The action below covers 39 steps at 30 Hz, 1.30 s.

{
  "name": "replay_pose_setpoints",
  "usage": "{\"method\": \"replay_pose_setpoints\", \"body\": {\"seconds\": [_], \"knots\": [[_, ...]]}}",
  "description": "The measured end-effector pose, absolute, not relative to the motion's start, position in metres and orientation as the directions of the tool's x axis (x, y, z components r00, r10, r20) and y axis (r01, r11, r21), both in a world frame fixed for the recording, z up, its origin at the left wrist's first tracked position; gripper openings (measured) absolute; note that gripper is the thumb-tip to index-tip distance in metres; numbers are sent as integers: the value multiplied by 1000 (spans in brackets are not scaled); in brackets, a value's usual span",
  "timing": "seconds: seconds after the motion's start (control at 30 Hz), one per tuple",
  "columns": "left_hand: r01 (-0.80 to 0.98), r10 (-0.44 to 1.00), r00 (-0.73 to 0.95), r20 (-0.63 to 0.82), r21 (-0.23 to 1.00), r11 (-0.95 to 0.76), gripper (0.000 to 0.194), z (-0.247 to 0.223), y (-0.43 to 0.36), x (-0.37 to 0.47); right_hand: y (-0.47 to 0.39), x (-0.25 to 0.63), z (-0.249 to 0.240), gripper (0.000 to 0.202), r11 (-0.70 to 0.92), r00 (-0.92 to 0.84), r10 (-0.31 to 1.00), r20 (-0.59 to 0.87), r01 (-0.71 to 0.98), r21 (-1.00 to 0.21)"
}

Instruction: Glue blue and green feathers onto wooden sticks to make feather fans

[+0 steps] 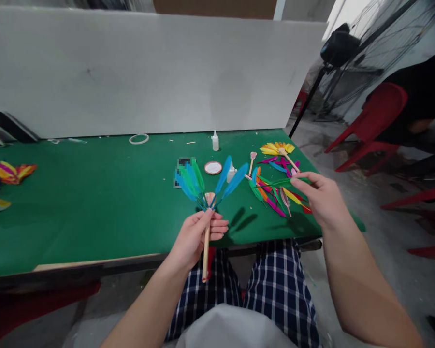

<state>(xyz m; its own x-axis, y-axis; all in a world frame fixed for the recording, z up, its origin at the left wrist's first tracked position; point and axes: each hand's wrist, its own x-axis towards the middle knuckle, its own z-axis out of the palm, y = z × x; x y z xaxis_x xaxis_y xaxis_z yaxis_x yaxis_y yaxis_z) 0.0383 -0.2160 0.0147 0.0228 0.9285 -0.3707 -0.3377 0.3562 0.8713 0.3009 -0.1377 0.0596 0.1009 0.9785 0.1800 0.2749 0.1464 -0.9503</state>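
In my left hand [197,234] is a partly feathered fan [206,253], gripped between thumb and fingers near the top of its wooden stick. Blue and green feathers spread upward from its small head, with a gap in the middle. My right hand [321,195] pinches the quill of a green feather [275,183] over the table's right side. Below that hand lies a loose pile of coloured feathers [273,198], green, orange, pink and yellow. A finished-looking yellow feather fan [278,148] rests just behind it.
On the green table [112,203] stand a white squeeze bottle [215,141] and a second bottle [231,173]. Near them are a round white dish [213,167] and a bare wooden stick [253,162]. A white panel [137,77] closes off the back. A seated person and red chair [380,116] are at right.
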Motion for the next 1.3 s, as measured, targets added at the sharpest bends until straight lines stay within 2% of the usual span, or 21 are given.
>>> {"method": "replay_pose_setpoints", "body": {"seconds": [0.07, 0.1, 0.17, 0.2, 0.37, 0.43, 0.5, 0.53, 0.6, 0.67, 0.73, 0.8, 0.93, 1.0, 1.07, 1.17, 1.23, 1.3], "knots": [[-246, 934, 47, -354, 902, 355, 41, 12, -213, 41, -140, 310, 53, 23, 181, 188, 961, 203, 128, -975], [-134, 936, 59, -347, 926, 352, 45, 8, -209, 41, -141, 313, 49, 23, 181, 210, 958, 195, 85, -980], [238, 939, 77, -335, 921, 309, 52, -3, -196, 40, -144, 314, 43, 24, 140, 198, 969, 148, 56, -989], [457, 942, 66, -330, 849, 266, 58, -9, -189, 38, -145, 313, 40, 24, 115, 175, 977, 125, 62, -991], [695, 965, -70, -253, 682, 229, 55, -16, -174, 27, -154, 300, 34, 27, 83, 110, 988, 112, 238, -968], [777, 974, -156, -161, 589, 222, 53, -3, -180, 25, -159, 293, 35, 28, 98, 82, 988, 134, 345, -933], [887, 982, -187, 15, 433, 162, 54, 14, -189, 29, -166, 285, 36, 25, 151, 16, 984, 176, 447, -882], [896, 987, -134, 93, 438, 80, 52, 21, -194, 34, -169, 279, 36, 23, 193, -35, 979, 202, 487, -852], [811, 984, 65, 169, 565, -150, 41, 33, -200, 46, -178, 267, 36, 17, 285, -142, 958, 248, 526, -801], [677, 952, 269, 146, 674, -294, 32, 37, -204, 61, -187, 257, 33, 13, 350, -225, 936, 270, 524, -777], [603, 902, 425, 71, 721, -340, 28, 34, -207, 71, -198, 250, 27, 10, 386, -280, 920, 275, 519, -763], [608, 864, 503, 24, 701, -373, 30, 27, -213, 76, -209, 249, 20, 9, 418, -344, 901, 264, 530, -738], [655, 768, 638, -53, 562, -505, 31, 17, -236, 74, -238, 260, 12, 10, 465, -543, 828, 140, 526, -712], [577, 676, 733, -82, 601, -553, 29, 15, -250, 73, -253, 267, 10, 11, 441, -619, 783, 58, 486, -755], [436, 554, 827, -94, 730, -527, 27, 14, -262, 74, -267, 272, 7, 10, 361, -703, 711, -16, 385, -850], [208, 346, 934, -85, 919, -335, 27, 7, -272, 74, -278, 275, -7, 12, 81, -805, 580, -125, 210, -974], [212, 311, 941, -131, 946, -244, 27, -2, -272, 74, -280, 275, -18, 16, -48, -806, 549, -220, 232, -972], [332, 407, 886, -221, 916, -226, 28, -9, -268, 72, -278, 272, -25, 13, -35, -711, 650, -269, 326, -945]]}}
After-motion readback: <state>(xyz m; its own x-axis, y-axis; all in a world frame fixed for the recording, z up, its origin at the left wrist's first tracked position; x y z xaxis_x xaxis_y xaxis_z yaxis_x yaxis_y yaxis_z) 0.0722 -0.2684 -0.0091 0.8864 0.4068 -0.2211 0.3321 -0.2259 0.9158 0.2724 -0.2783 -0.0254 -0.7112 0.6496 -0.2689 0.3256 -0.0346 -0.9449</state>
